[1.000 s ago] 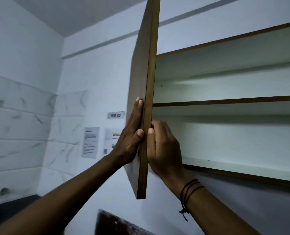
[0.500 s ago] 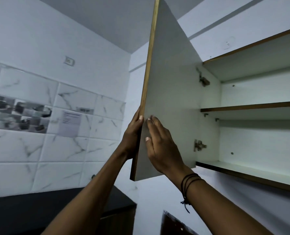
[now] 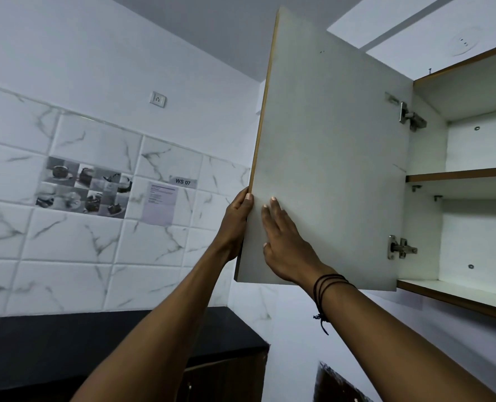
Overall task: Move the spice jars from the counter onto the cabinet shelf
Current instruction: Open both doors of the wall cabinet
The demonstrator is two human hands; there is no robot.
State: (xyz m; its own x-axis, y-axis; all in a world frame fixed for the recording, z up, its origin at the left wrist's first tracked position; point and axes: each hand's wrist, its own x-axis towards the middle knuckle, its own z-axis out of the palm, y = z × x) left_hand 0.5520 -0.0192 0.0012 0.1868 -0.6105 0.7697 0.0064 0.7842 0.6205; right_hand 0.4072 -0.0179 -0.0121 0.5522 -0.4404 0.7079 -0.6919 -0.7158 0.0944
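Note:
The wall cabinet's door stands swung wide, its white inner face toward me. My left hand grips the door's free edge low down, thumb on the inner face and fingers hidden behind it. My right hand lies flat on the inner face with fingers spread, beside the left hand. The cabinet at the right shows a middle shelf and a bottom shelf, both bare where visible. No spice jars are in view.
A black counter runs below the tiled wall at the left, with a brown lower cabinet under it. A wall socket, a paper notice and a "WS 07" label are on the wall. Two metal hinges join door and cabinet.
The door has swung further outward to the left with both hands on it. My view has turned left, bringing the tiled wall and counter into sight.

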